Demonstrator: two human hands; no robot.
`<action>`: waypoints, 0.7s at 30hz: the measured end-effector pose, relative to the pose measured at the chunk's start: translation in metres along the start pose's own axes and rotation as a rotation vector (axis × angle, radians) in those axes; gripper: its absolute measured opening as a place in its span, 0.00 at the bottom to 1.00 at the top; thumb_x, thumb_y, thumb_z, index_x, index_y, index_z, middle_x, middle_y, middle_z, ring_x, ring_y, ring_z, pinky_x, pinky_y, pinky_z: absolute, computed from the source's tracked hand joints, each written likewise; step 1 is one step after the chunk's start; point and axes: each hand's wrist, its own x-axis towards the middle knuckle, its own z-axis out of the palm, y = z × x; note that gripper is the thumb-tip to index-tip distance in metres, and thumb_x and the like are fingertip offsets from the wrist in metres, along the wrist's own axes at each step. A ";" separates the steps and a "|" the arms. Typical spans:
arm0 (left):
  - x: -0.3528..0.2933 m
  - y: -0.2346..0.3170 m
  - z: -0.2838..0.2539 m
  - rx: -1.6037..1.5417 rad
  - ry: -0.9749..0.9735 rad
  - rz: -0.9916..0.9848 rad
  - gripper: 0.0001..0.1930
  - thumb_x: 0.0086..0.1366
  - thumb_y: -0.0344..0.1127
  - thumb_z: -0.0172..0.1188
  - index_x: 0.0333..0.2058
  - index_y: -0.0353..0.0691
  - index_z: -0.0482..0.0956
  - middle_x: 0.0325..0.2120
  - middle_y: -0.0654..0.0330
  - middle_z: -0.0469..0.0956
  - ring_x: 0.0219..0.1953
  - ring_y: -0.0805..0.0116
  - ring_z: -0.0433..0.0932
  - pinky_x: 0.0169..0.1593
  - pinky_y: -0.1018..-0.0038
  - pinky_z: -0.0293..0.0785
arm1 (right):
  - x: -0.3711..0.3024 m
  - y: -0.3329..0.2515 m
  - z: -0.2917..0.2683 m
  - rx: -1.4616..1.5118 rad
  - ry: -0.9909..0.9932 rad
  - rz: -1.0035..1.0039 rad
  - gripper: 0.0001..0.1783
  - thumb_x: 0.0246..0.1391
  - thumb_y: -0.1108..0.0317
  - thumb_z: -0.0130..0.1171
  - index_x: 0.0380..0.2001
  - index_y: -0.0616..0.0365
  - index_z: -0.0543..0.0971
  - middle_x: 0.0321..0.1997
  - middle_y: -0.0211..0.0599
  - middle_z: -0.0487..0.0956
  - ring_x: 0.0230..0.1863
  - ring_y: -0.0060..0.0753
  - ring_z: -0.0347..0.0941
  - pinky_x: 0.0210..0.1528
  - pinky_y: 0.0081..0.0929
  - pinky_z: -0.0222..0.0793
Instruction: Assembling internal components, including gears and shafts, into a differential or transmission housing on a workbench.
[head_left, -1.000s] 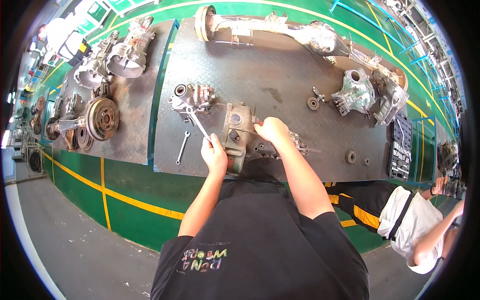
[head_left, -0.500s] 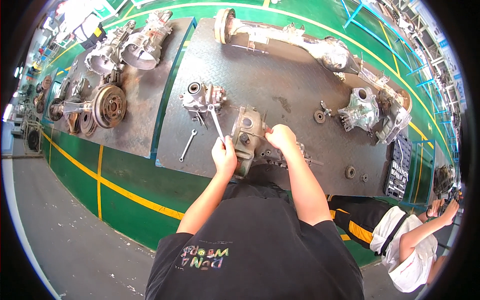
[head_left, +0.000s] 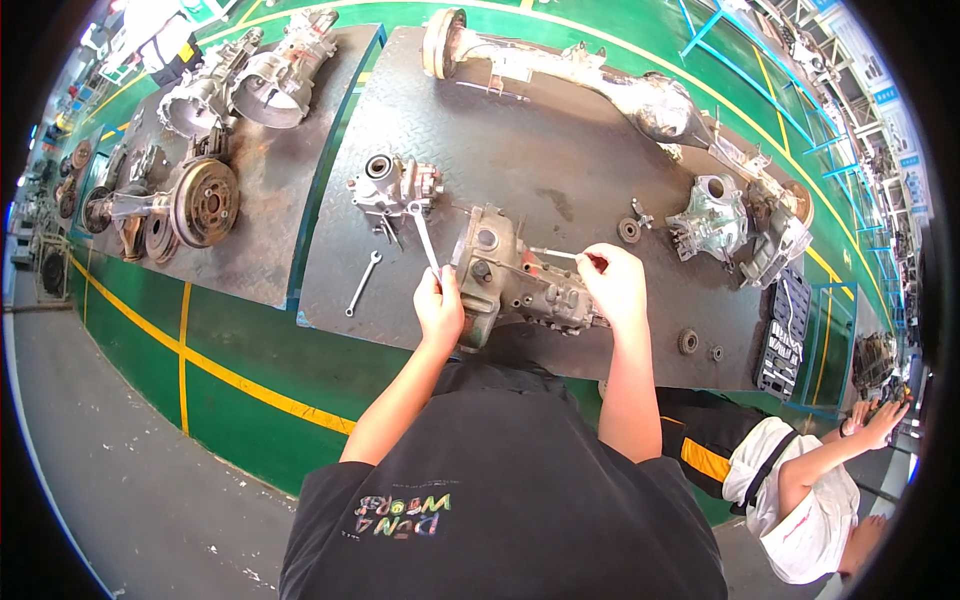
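Observation:
A grey cast gearbox housing (head_left: 515, 280) lies on the dark steel checker-plate bench (head_left: 560, 170) right in front of me. My left hand (head_left: 440, 305) grips a silver wrench (head_left: 425, 235) whose shaft points up and away from the housing's left end. My right hand (head_left: 615, 285) rests on the housing's right side and holds a screwdriver (head_left: 565, 256) with a red handle, its shaft pointing left over the casting.
A second small wrench (head_left: 362, 284) lies on the bench to the left, a small housing (head_left: 392, 185) behind it. A long axle casing (head_left: 600, 85), other castings (head_left: 715, 220) and a socket tray (head_left: 785, 335) sit farther off. Another person (head_left: 800, 480) crouches at lower right.
My view has shifted so the bench sits lower and closer. Both hands stay on the housing; the left hand with the wrench has moved slightly right along it.

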 end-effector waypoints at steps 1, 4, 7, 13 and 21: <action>-0.001 0.000 0.000 -0.026 -0.008 -0.024 0.13 0.75 0.33 0.51 0.28 0.40 0.70 0.19 0.76 0.62 0.22 0.86 0.57 0.25 0.80 0.53 | -0.001 0.003 -0.002 -0.016 0.004 0.013 0.09 0.49 0.65 0.66 0.32 0.59 0.84 0.29 0.39 0.83 0.31 0.35 0.80 0.38 0.28 0.75; -0.001 0.003 0.000 -0.037 -0.018 -0.019 0.12 0.75 0.33 0.51 0.28 0.40 0.70 0.20 0.76 0.62 0.22 0.86 0.57 0.25 0.80 0.53 | -0.003 0.007 -0.002 -0.054 0.009 0.032 0.10 0.50 0.64 0.66 0.32 0.59 0.84 0.29 0.39 0.83 0.31 0.36 0.80 0.38 0.29 0.75; 0.000 0.001 0.000 -0.028 -0.017 -0.006 0.12 0.75 0.33 0.51 0.29 0.40 0.70 0.20 0.76 0.62 0.22 0.86 0.57 0.25 0.80 0.53 | -0.005 0.009 0.001 -0.101 0.021 0.002 0.10 0.50 0.64 0.67 0.32 0.58 0.84 0.30 0.40 0.82 0.32 0.37 0.80 0.39 0.30 0.75; 0.001 0.004 0.000 0.006 -0.013 0.002 0.12 0.75 0.33 0.51 0.29 0.40 0.71 0.20 0.76 0.62 0.23 0.86 0.57 0.25 0.80 0.54 | -0.002 0.009 0.011 -0.145 -0.017 -0.008 0.11 0.51 0.62 0.65 0.32 0.58 0.84 0.31 0.40 0.82 0.34 0.41 0.79 0.40 0.33 0.74; 0.001 -0.005 -0.002 0.021 -0.020 -0.047 0.13 0.73 0.34 0.53 0.28 0.35 0.71 0.18 0.68 0.66 0.23 0.79 0.60 0.27 0.74 0.61 | 0.001 0.018 0.032 -0.191 -0.067 -0.011 0.12 0.53 0.60 0.63 0.31 0.58 0.84 0.32 0.42 0.82 0.38 0.47 0.79 0.41 0.38 0.74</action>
